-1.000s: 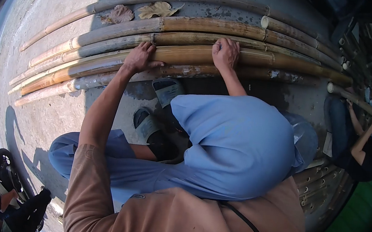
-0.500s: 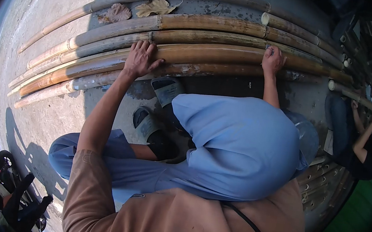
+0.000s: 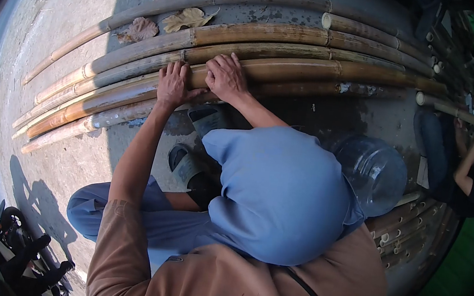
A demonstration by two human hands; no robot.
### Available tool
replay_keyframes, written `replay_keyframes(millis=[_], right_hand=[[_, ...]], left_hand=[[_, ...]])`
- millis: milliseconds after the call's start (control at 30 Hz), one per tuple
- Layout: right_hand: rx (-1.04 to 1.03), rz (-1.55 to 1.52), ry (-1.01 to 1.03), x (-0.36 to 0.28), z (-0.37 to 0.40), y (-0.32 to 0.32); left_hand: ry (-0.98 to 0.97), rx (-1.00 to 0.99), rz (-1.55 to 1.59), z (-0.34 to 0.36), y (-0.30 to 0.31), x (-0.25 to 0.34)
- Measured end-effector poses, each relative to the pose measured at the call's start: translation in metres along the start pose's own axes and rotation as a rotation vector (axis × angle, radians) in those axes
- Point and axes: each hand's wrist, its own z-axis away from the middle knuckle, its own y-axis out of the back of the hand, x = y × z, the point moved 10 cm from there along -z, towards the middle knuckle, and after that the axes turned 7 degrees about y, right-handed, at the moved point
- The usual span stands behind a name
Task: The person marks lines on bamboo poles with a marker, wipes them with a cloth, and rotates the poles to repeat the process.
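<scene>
Along the thick bamboo pole [image 3: 300, 68], brings the right hand [image 3: 227, 78] back leftward to just beside the left hand [image 3: 174, 85]. Lies ahead, long axis left to right, beneath both hands; with the left spread, the right half-curled, hard to say if pinching anything.

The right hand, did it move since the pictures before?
Yes. Against the tan dry leaf on the ground, the right hand has moved left along the bamboo, ending close beside the left hand.
</scene>
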Motion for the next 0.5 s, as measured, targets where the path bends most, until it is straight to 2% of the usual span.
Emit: replay_keyframes(millis=[33, 100, 233, 267, 367, 400, 433, 467, 500], right_hand=[[0.004, 0.002, -0.009, 0.008, 0.010, 0.011], [0.089, 0.083, -0.114, 0.070, 0.029, 0.060], [0.185, 0.487, -0.412, 0.234, 0.103, 0.186], [0.183, 0.611, -0.484, 0.255, 0.114, 0.210], [0.188, 0.699, -0.436, 0.249, 0.097, 0.209], [0.141, 0.656, -0.480, 0.247, 0.090, 0.191], [0.194, 0.622, -0.440, 0.231, 0.079, 0.172], [0.146, 0.540, -0.452, 0.206, 0.063, 0.149], [0.162, 0.458, -0.369, 0.168, 0.045, 0.126]], left_hand=[[-0.014, -0.016, -0.021, 0.005, -0.001, 0.004], [-0.024, -0.008, -0.067, 0.001, 0.000, 0.004], [-0.068, -0.036, -0.079, 0.000, -0.004, 0.007], [-0.076, -0.041, -0.083, 0.000, -0.003, 0.007], [-0.115, -0.130, -0.012, -0.012, -0.008, 0.003], [-0.124, -0.176, 0.025, -0.015, -0.012, 0.000], [-0.129, -0.241, 0.056, -0.021, -0.014, -0.002], [-0.139, -0.291, 0.069, -0.028, -0.013, -0.004], [-0.154, -0.343, 0.083, -0.034, -0.013, -0.003]])
